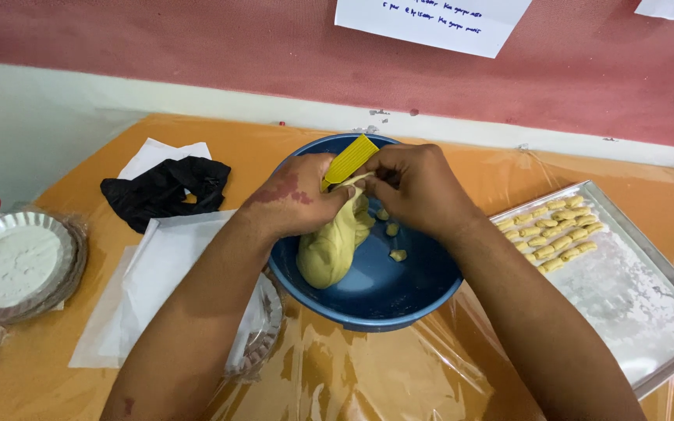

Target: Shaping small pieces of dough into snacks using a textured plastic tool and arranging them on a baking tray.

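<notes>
I noted both hands, left hand (299, 199) and right hand (415, 187), pinching the pale yellow dough lump (331, 245) against the yellow ridged plastic board (350, 159) over the round blue plastic bowl (368, 300); a few rows of shaped dough pieces (551, 230) lay on the floured rectangular metal tray (649, 304), most dough unshaped.

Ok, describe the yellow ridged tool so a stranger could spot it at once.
Find the blue bowl at the table's middle. Above its dough lump, the left hand holds the ridged tool. It alone is bright yellow, flat and grooved.
</notes>
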